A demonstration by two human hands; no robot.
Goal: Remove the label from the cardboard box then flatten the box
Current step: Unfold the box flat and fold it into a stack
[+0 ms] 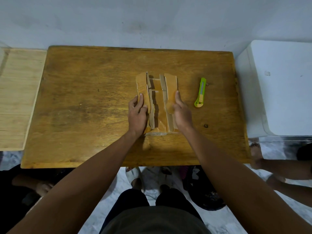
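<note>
Seen from the head camera, one brown wooden table (84, 102) is shown against a pale, scuffed wall (152, 19). A lighter wooden surface (18, 95) adjoins the table on the left, and a white appliance (280, 85) stands on the right. Below the near table edge a mottled light floor (219, 222) is visible, with one pair of pale sandals (135, 176) and the legs of other persons at both lower margins.

One cardboard box (157, 102) lies near the middle of the table, opened upward, its long flaps spread to either side of a central trough. Printed marks are seen on the left flap; whether a label remains cannot be told.

One green utility knife (200, 92) lies on the table just to the right of the box, apart from it and untouched, its length running roughly away from the viewer.

Two hands are shown. The left hand (137, 114) is laid on the left flap, fingers curled over the flap's outer edge and the thumb pressed on its upper face, so the flap is gripped. The right hand (181, 112) is laid loosely open on the right flap, fingers extended along the cardboard and pressing down rather than closed around it.
</note>
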